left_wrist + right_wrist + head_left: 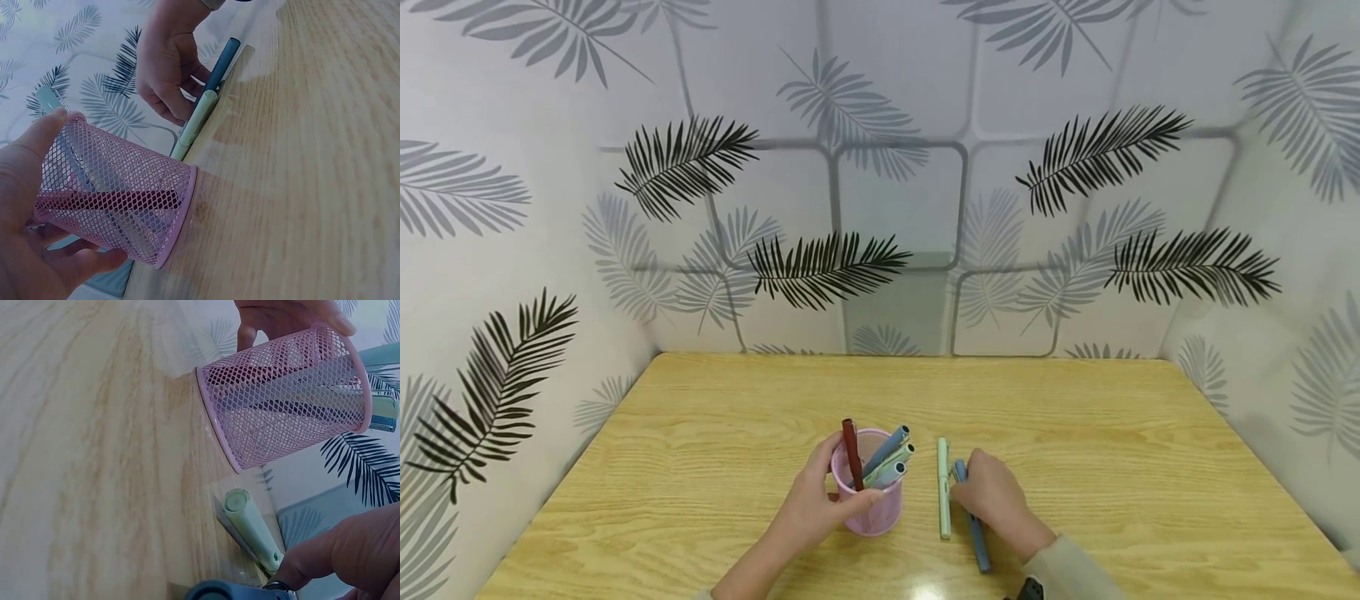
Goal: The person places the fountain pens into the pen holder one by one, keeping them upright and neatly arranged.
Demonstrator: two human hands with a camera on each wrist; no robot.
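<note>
My left hand (811, 507) holds a pink mesh pen holder (877, 512) by its side and rim, with the thumb toward me. Inside lean a dark red pen (852, 452), a blue pen (884, 451), a light green pen (891, 464) and a pale blue pen (891, 476). To the right, my right hand (996, 498) pinches another blue pen (978, 546) near its clip end; the pen lies along the tabletop. Just left of those fingers a light green pen (943, 492) lies on the table, between the holder and the blue pen.
The wood-grain table (700, 433) reaches back to a wall covering (895, 200) printed with grey and black leaves. Similar covering flanks the left and right sides. A dark object (1032, 588) sits at the right sleeve's cuff.
</note>
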